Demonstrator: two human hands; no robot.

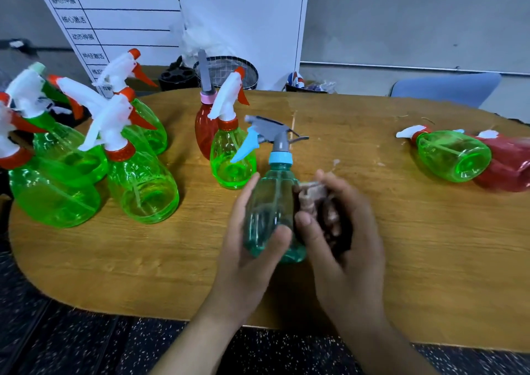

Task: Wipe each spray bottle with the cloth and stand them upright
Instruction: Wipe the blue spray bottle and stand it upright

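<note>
On the wooden counter (401, 231), with its round ends, stand many spray bottles. Over its near middle, the left hand (246, 248) holds the teal spray bottle (272, 214) upright, fingers (243, 199) curled round its back and thumb on its front. The right hand (344, 245) holds a dark and pink cloth (324, 211) (a bit blurry) pressed against the bottle's right side, with its fingers wrapped round the cloth.

At the left, a bunch of green bottles (86, 168) stands close together. Behind the hands stand one more green bottle (233, 156) and a red bottle (205, 130), touching. Far to the right, a green bottle (453, 155) and a red one (504, 165) lie on their sides, side by side.

Behind the counter are a white board with a chart (120, 16), a wire basket (226, 70), a blue chair (447, 87) and a grey wall (415, 16). Below is a dark speckled floor (71, 346).
</note>
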